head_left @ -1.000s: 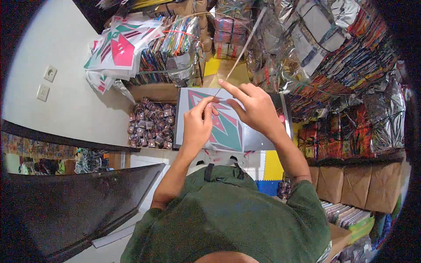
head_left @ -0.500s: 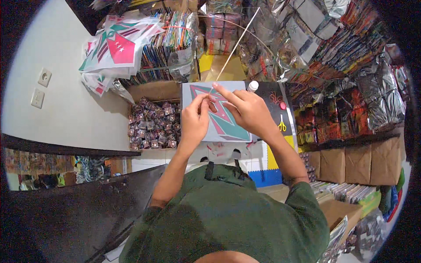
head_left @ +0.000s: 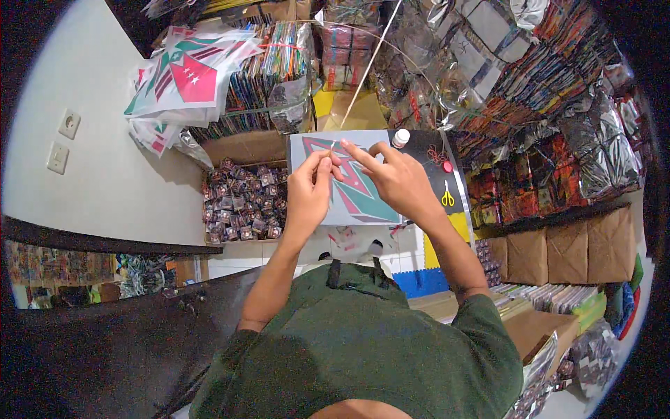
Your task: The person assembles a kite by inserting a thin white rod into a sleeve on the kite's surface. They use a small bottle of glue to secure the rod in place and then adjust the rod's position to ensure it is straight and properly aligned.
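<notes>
Left hand point(head_left: 308, 192) pinches near end of thin pale stick point(head_left: 370, 66) over grey kite sheet with red-green pattern point(head_left: 363, 199). Right hand point(head_left: 394, 180) fingers spread, index touching stick. Best: stick flat along centreline, sheet pinned.

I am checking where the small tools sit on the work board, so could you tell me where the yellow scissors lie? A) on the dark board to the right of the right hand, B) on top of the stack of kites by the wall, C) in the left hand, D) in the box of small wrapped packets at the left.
A: the yellow scissors lie on the dark board, just right of the right hand, below a small red thing.
</notes>
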`<state>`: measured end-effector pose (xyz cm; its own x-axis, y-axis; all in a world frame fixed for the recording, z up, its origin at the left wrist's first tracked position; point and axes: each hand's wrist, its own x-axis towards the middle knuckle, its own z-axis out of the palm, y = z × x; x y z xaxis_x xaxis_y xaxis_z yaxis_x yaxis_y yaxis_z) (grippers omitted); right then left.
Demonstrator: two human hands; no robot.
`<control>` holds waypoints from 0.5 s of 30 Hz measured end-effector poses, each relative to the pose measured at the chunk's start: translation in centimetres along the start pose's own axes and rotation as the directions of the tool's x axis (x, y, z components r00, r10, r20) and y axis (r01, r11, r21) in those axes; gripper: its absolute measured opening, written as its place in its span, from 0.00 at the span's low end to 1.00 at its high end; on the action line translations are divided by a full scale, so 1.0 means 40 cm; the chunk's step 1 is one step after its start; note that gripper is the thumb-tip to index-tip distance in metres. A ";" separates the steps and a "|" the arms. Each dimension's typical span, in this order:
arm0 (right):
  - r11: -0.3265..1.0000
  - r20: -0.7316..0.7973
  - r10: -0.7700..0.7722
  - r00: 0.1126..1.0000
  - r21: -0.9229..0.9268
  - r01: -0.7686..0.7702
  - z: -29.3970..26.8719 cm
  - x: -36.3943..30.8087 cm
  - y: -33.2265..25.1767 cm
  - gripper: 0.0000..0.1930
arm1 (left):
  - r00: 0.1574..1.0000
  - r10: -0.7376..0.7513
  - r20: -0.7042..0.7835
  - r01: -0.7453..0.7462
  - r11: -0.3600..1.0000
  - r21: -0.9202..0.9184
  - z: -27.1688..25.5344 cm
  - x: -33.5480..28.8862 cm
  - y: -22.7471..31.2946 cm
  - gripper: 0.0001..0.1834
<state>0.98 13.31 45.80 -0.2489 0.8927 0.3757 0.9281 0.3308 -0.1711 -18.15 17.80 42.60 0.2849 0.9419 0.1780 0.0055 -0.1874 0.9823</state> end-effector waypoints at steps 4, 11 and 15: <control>1.000 -0.060 -0.022 0.998 0.002 0.022 -0.009 0.011 -0.011 0.33 | 1.000 0.030 0.001 -0.030 0.999 0.023 0.008 0.000 -0.003 0.13; 0.988 -0.093 -0.139 0.986 -0.081 0.132 -0.018 0.005 -0.003 0.32 | 0.997 0.078 -0.001 -0.077 0.988 0.137 0.013 0.004 0.013 0.14; 0.996 -0.154 -0.077 0.985 -0.061 0.068 -0.034 0.011 -0.002 0.32 | 0.998 0.070 0.008 -0.070 0.991 0.117 0.017 0.002 -0.007 0.14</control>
<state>1.16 13.25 47.24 -0.2739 0.8068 0.5235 0.9241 0.3716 -0.0892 -17.47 17.72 42.30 0.2926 0.9241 0.2457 0.0978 -0.2846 0.9537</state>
